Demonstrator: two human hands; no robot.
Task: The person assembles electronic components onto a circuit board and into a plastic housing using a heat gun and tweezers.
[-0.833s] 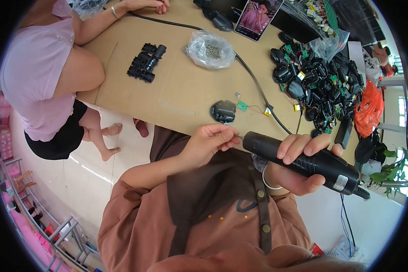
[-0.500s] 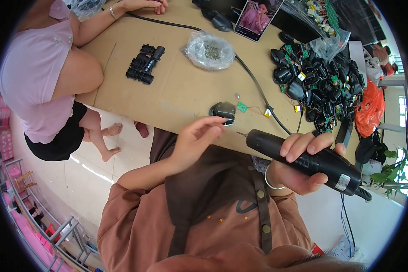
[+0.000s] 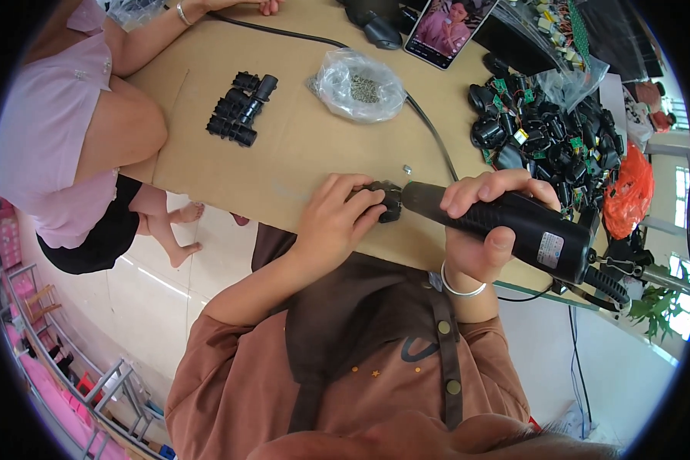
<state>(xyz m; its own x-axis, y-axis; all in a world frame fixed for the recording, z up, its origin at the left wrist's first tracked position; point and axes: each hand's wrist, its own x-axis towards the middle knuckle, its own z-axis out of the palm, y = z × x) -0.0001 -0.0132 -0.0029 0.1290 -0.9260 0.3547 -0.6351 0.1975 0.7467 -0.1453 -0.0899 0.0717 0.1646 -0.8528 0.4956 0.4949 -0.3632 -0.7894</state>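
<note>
Left of the clear bag (image 3: 337,80), ribbed black parts (image 3: 241,111) sit grouped, with tan desk (image 3: 195,153) showing between them and it. Nearer the person than the bag, close to the desk's front edge, the left hand (image 3: 337,211) has its grip closed around a dark housing (image 3: 391,201). The bag itself, open at the top, holds small metal pieces (image 3: 365,88). Right of and nearer than the bag, the right hand (image 3: 491,211) has its grip wrapped around a black power tool (image 3: 529,226), its nose by the housing; contact cannot be told. Right of the bag lies a pile of black casings (image 3: 544,138); farther right, a bulging orange bag (image 3: 627,192), its contents hidden.
</note>
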